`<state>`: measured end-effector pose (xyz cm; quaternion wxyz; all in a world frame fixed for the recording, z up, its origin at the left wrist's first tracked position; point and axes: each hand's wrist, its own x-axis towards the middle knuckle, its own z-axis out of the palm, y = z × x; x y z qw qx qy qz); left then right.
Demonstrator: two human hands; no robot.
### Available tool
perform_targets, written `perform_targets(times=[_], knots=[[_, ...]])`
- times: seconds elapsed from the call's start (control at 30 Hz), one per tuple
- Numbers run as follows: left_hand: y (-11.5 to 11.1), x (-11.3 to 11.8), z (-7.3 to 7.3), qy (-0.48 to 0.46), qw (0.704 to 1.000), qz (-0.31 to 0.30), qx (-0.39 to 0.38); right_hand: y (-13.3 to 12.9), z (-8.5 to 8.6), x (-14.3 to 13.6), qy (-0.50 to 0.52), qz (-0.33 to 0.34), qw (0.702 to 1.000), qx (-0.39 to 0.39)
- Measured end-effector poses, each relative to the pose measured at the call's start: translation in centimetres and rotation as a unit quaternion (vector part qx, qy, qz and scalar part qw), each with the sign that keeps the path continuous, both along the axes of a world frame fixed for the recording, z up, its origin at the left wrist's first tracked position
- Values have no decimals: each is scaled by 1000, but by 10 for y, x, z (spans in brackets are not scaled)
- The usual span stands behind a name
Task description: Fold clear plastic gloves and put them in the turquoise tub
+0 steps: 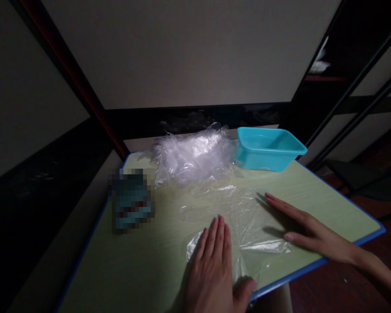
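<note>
A clear thin plastic sheet or bag (244, 217) lies spread on the table near its front edge, with creases fanning out from its middle. On its left part my left hand (211, 269) rests flat, fingers stretched out together and thumb apart. At the sheet's right side my right hand (308, 228) is held edge-on with fingers extended and thumb apart, holding nothing. Whether its fingertips touch the plastic I cannot tell. Behind the sheet sits a crumpled heap of clear plastic bags (195, 156).
A turquoise plastic basket (267, 158) stands at the table's back right. On the left lies a blurred-out dark teal item (132, 202). The pale table (117, 265) has a blue edge, and light panels (189, 56) rise behind it.
</note>
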<state>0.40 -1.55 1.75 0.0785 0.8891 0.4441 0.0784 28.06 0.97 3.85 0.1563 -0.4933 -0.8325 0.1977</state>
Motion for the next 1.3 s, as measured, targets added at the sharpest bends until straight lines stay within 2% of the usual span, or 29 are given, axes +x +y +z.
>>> perform_targets(times=[0.07,0.17,0.37,0.63,0.9,1.03,1.13,1.3], knots=[[0,0,1,0,1000,-2,-15,-3,3,6,25,-18,999,-24],[1,0,3,0,999,-4,-32,-12,5,12,1,-16,1000,-25],[0,0,5,-11,999,-1,-31,-35,7,11,-32,21,996,80],[-2,-1,7,-41,999,4,-1,-42,12,13,-67,81,976,192],[-2,-1,9,-65,996,-13,55,-43,8,12,-122,86,967,206],[1,7,15,-55,997,-17,48,-43,5,11,-116,96,962,229],[5,15,20,-38,999,-17,33,-48,2,10,-89,71,972,204],[11,21,20,-27,999,-3,24,-57,1,5,34,-48,993,104]])
